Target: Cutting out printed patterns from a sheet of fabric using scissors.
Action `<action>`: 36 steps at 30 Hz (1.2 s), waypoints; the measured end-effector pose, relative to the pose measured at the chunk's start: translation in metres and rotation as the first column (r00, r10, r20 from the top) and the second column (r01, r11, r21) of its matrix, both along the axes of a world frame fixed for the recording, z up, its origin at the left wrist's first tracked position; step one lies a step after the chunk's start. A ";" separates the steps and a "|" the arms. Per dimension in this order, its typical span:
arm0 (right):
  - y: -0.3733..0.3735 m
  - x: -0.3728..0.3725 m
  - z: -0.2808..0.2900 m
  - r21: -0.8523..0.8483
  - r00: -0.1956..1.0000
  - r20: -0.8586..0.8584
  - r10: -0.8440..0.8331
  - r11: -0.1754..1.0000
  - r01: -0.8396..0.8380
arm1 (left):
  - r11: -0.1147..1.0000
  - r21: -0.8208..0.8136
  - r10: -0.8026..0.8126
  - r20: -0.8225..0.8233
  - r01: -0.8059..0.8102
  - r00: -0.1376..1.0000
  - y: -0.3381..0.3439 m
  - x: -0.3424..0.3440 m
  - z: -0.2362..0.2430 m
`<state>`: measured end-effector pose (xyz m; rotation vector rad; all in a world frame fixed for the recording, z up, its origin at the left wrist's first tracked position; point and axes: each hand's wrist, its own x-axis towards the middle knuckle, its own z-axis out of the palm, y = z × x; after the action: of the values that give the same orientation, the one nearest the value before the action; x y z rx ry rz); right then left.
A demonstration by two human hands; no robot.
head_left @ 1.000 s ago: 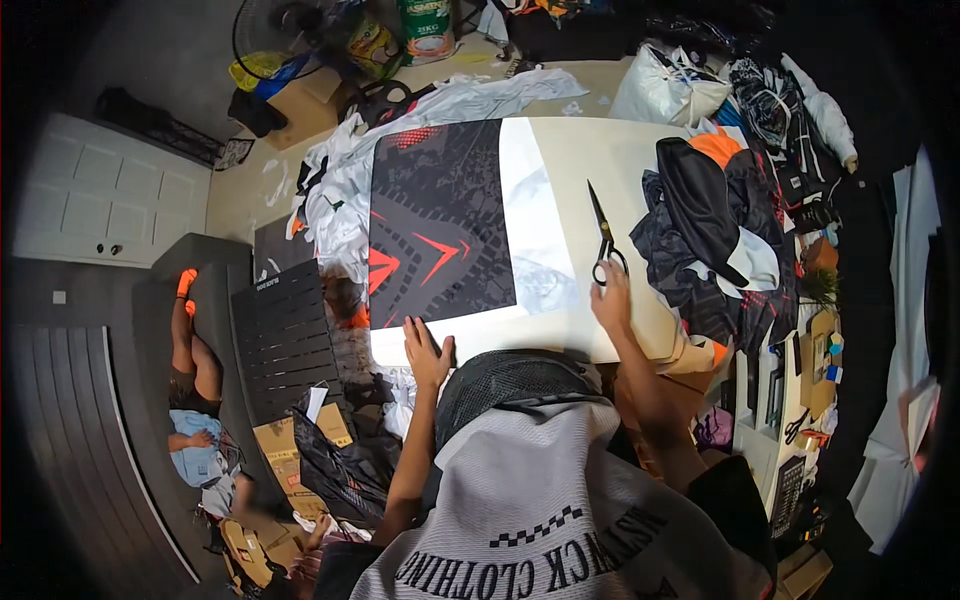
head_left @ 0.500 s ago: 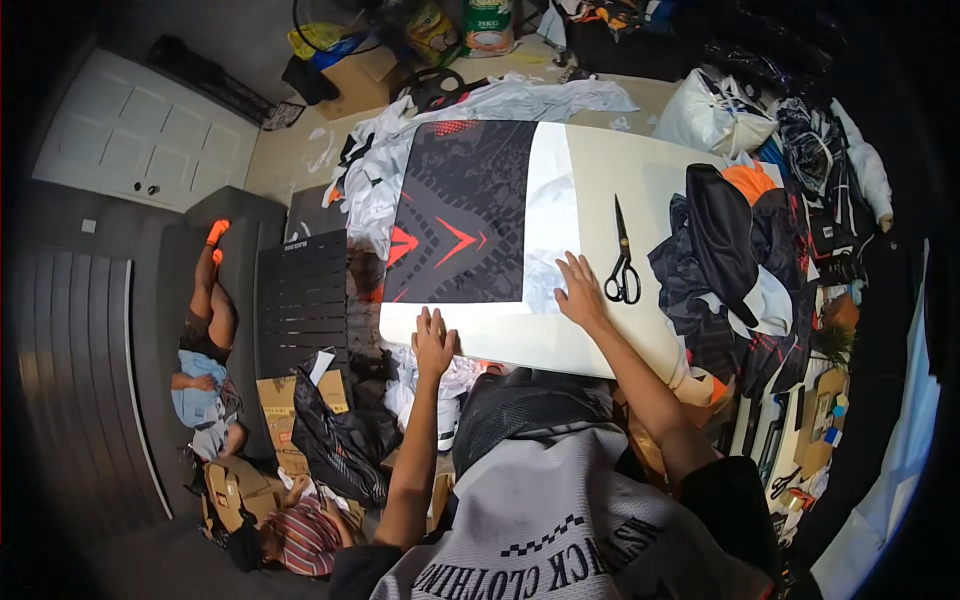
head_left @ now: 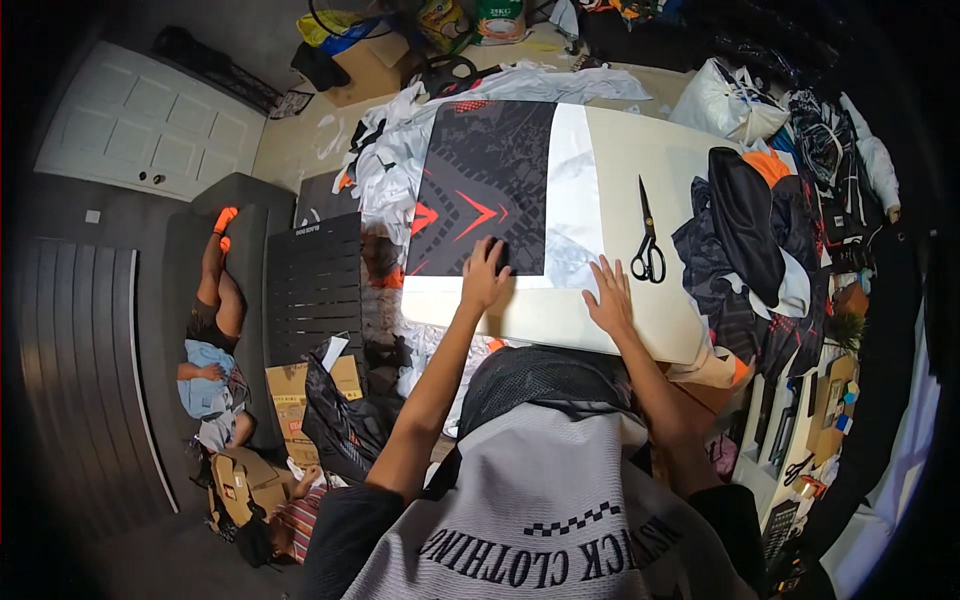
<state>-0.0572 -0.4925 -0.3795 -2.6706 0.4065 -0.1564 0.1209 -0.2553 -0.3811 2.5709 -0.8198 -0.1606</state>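
Note:
A printed fabric panel (head_left: 484, 160), dark grey with red arrow shapes and a white strip along its right side, lies flat on the cream table (head_left: 640, 135). My left hand (head_left: 486, 275) rests on the panel's near edge, over the dark print and its white border, fingers stretched out. On the pale strip at the panel's near right corner lies my right hand (head_left: 609, 297), its fingers spread. Neither hand holds anything. Just right of my right hand, black-handled scissors (head_left: 648, 240) lie on the table with blades pointing away.
Dark and orange garments (head_left: 745, 235) heap over the table's right side. White cloth scraps (head_left: 390, 160) pile beyond the left edge. A person (head_left: 215, 340) lies on the grey sofa at left; another (head_left: 300, 520) sits low beside cardboard boxes (head_left: 250, 480). A stuffed white sack (head_left: 728, 105) stands far right.
My left hand has moved right and forward from the table's near edge onto the panel. My right hand remains spread by the pale strip. The whole view has shifted slightly.

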 end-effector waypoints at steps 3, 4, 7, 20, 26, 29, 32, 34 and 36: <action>0.005 -0.001 -0.003 -0.011 0.998 -0.034 -0.058 0.998 0.058 | 0.996 0.066 -0.056 0.032 0.054 0.998 -0.005 0.004 -0.002; 0.005 -0.001 -0.004 -0.007 0.997 -0.046 -0.064 0.998 0.064 | 0.994 0.087 -0.076 0.033 0.073 0.997 0.000 0.004 -0.002; 0.005 0.000 -0.004 0.002 0.988 -0.118 -0.104 0.994 0.105 | 0.967 0.216 -0.135 -0.012 0.134 0.991 0.020 0.005 -0.003; 0.013 0.006 -0.002 -0.024 0.978 -0.083 -0.191 0.982 0.189 | 0.990 0.042 -0.135 0.056 0.133 0.989 0.023 0.005 -0.007; 0.020 0.017 0.002 -0.101 0.961 -0.147 -0.234 0.970 0.221 | 0.992 -0.003 -0.130 0.031 0.130 0.991 0.010 0.004 0.005; 0.031 0.031 0.007 -0.155 0.941 -0.199 -0.274 0.957 0.245 | 0.936 -0.088 -0.348 -0.068 0.341 0.935 -0.003 0.006 0.011; 0.030 0.050 0.019 -0.259 0.877 -0.352 -0.328 0.934 0.246 | 0.844 -0.125 -0.533 -0.090 0.521 0.841 -0.024 0.007 0.011; 0.020 0.060 0.030 -0.197 0.853 -0.437 -0.286 0.956 0.219 | 0.805 -0.124 -0.590 -0.066 0.580 0.805 -0.046 0.002 0.007; 0.003 0.076 0.041 -0.072 0.765 -0.615 -0.188 0.981 0.182 | 0.797 -0.141 -0.598 -0.046 0.587 0.800 -0.071 -0.008 0.002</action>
<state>0.0190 -0.4897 -0.3381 -2.6221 0.8739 0.6945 0.1128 -0.3260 -0.3787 2.0915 -1.5323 -0.3963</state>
